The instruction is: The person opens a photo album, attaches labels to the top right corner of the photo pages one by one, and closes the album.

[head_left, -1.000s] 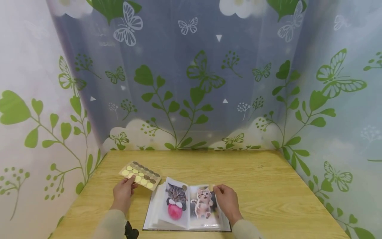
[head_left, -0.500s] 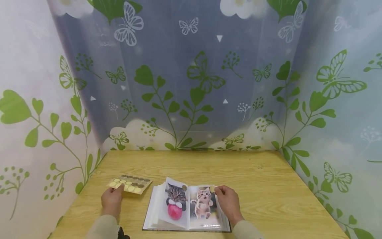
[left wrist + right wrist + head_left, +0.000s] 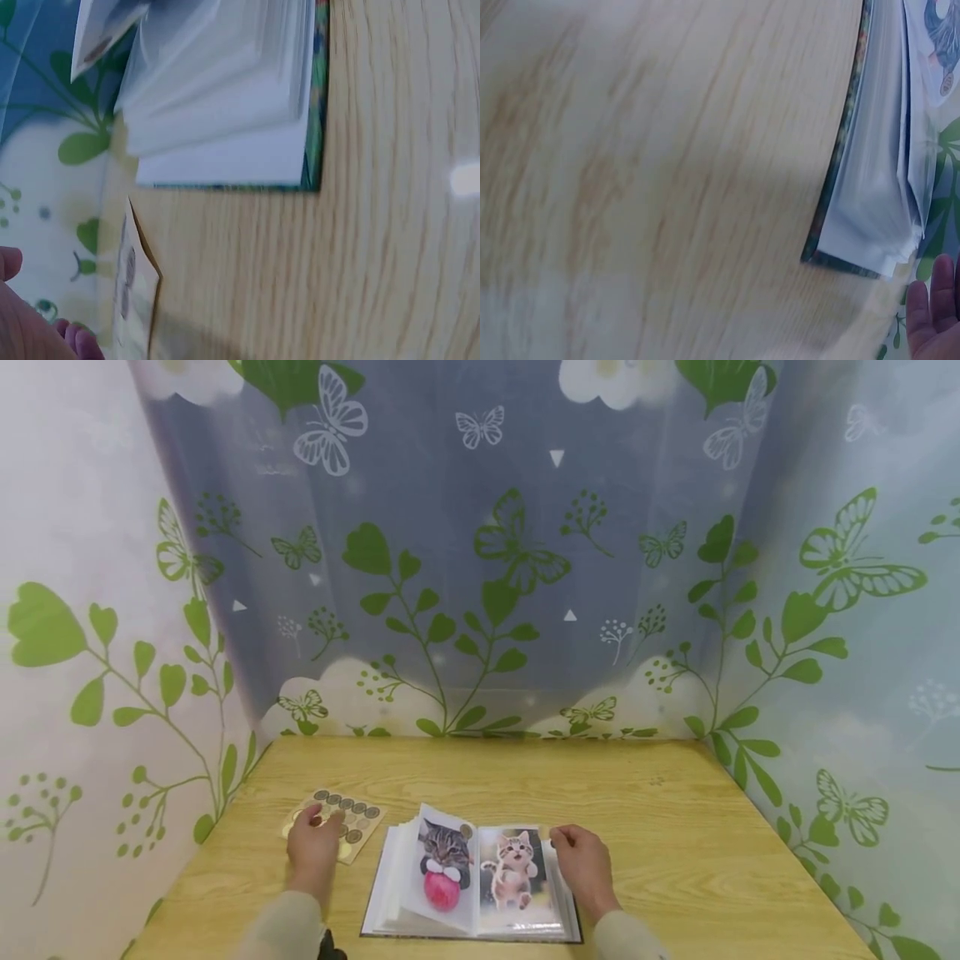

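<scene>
In the head view my left hand (image 3: 315, 843) is over a sheet of round gold stickers (image 3: 365, 824), fingertips at its surface. The sheet lies at the left, beside an open photo album (image 3: 381, 893). In the left wrist view the thumb (image 3: 9, 264) stands apart from the sheet. The album's left page shows a cat with a pink ball (image 3: 442, 889) and bears a round sticker (image 3: 467, 831) at its upper corner. My right hand (image 3: 587, 868) is at the right page's upper outer corner, thumb and forefinger together around a small gold sticker, mostly hidden.
The album rests on a wood-grain table (image 3: 675, 827), near its front edge. Behind and beside the table hangs a curtain (image 3: 480, 652) printed with leaves and butterflies. A small black object (image 3: 330, 947) shows by the left sleeve (image 3: 281, 927).
My left hand has carried the sticker sheet leftward and lowered it to the table, then shifted its fingers over it. My right hand has edged slightly right from the page corner.
</scene>
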Demonstrator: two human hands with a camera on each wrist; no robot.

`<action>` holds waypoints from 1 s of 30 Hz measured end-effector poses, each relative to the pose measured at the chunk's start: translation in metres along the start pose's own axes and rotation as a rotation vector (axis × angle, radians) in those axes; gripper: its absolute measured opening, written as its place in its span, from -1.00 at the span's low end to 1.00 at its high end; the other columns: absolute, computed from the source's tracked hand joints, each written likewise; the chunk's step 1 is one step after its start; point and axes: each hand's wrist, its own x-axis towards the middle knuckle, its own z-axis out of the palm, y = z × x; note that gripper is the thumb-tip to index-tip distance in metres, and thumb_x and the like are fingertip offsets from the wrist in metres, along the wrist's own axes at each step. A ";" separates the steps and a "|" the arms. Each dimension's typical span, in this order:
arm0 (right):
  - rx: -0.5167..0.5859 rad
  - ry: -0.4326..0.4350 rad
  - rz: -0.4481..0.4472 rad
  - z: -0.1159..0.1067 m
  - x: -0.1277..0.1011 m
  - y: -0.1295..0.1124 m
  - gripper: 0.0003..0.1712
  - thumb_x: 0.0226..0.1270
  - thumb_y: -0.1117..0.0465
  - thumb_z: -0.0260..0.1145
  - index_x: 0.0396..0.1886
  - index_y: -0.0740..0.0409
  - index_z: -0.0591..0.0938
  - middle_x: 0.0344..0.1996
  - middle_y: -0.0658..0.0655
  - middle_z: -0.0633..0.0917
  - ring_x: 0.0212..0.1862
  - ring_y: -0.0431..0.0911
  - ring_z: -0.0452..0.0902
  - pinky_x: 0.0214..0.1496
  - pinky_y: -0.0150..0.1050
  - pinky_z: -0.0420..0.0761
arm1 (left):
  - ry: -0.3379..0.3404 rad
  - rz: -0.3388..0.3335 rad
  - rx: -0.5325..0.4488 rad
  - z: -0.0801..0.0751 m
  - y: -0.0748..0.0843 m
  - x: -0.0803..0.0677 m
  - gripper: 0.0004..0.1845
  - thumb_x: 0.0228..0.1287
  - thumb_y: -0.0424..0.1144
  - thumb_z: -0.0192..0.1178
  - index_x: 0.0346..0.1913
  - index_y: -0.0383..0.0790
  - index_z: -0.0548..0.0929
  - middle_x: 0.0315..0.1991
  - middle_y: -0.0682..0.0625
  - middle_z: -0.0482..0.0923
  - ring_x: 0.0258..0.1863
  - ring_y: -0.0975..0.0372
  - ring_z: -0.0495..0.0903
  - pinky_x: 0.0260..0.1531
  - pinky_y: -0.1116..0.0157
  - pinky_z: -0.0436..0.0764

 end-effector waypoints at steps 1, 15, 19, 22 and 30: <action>0.001 0.000 0.007 0.000 0.001 0.001 -0.74 0.46 0.17 0.20 -0.17 0.26 0.72 -0.31 0.09 0.74 -0.20 -0.02 0.61 -0.11 -0.02 0.61 | -0.021 0.018 -0.002 0.004 0.003 -0.002 -0.39 0.41 -0.19 0.11 0.38 -0.48 0.28 0.23 -0.44 0.25 0.15 -0.23 0.34 0.14 -0.07 0.42; -0.039 -0.001 0.012 -0.005 0.000 0.003 -0.74 0.46 0.17 0.19 -0.21 0.24 0.73 -0.32 0.10 0.75 -0.22 -0.02 0.60 -0.16 -0.06 0.60 | -0.181 0.203 -0.015 0.065 0.047 -0.040 -0.50 0.30 -0.29 0.27 0.23 -0.48 0.49 0.11 -0.36 0.49 0.11 -0.15 0.44 0.16 -0.06 0.46; -0.049 -0.012 0.017 -0.006 0.000 0.002 -0.74 0.47 0.17 0.19 -0.22 0.25 0.72 -0.32 0.10 0.74 -0.24 -0.03 0.58 -0.18 -0.08 0.59 | -0.222 0.244 0.006 0.080 0.057 -0.053 -0.52 0.25 -0.31 0.32 0.18 -0.47 0.53 0.07 -0.33 0.53 0.09 -0.15 0.48 0.17 -0.06 0.46; -0.055 -0.018 0.010 -0.007 0.000 0.001 -0.73 0.47 0.17 0.19 -0.23 0.25 0.72 -0.33 0.11 0.74 -0.25 -0.03 0.58 -0.20 -0.09 0.59 | -0.262 0.262 0.041 0.088 0.059 -0.062 -0.51 0.23 -0.30 0.34 0.18 -0.44 0.54 0.06 -0.30 0.55 0.08 -0.13 0.50 0.15 -0.06 0.48; -0.061 -0.027 0.003 -0.006 0.000 0.001 -0.74 0.46 0.17 0.20 -0.23 0.26 0.71 -0.33 0.12 0.73 -0.26 -0.03 0.57 -0.22 -0.09 0.58 | -0.438 0.442 0.214 0.106 0.045 -0.085 -0.54 0.24 -0.25 0.34 0.15 -0.40 0.57 0.05 -0.27 0.55 0.10 -0.14 0.50 0.14 -0.10 0.48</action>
